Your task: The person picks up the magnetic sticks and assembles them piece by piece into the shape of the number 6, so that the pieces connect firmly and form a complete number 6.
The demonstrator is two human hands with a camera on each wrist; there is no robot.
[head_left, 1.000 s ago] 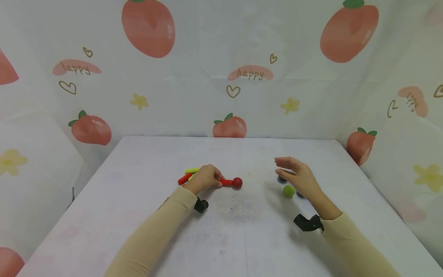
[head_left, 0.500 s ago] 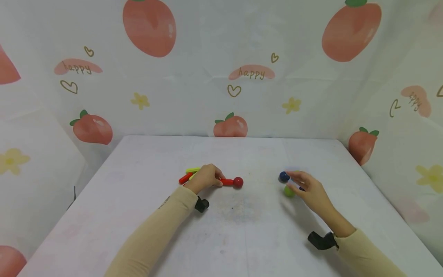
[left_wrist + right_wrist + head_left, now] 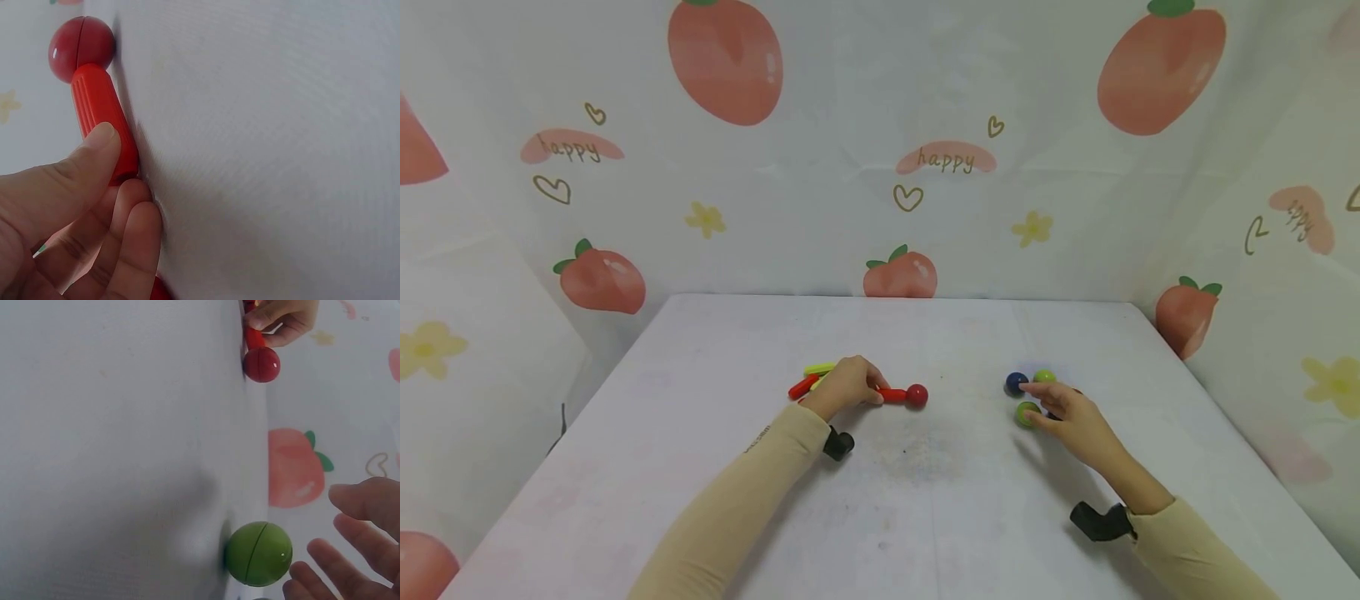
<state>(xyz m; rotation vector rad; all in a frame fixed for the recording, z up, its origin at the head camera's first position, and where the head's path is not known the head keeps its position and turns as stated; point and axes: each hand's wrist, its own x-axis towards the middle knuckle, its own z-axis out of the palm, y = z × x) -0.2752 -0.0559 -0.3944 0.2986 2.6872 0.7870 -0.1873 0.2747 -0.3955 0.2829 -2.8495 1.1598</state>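
My left hand (image 3: 848,387) pinches a ridged red stick (image 3: 94,103) between thumb and fingers, low over the table. The stick's far end touches a red ball (image 3: 917,396) with a seam round it, also seen in the left wrist view. My right hand (image 3: 1077,421) is above the table on the right, fingers spread and loosely bent. Nearest to it is a green ball (image 3: 259,554), which the right wrist view shows apart from the fingers. A dark blue ball (image 3: 1016,383) and a second green ball (image 3: 1044,377) lie just beyond the fingertips. Another dark ball is mostly hidden by that hand.
Behind my left hand lie a yellow stick (image 3: 818,368) and another red stick (image 3: 803,386), partly covered by the hand. The white table (image 3: 895,508) ends at a printed cloth backdrop (image 3: 820,167) behind and at both sides.
My right hand has moved right and nearer to me, lower beside the green ball, uncovering the dark blue ball and the far green ball. The left hand keeps its hold on the red stick.
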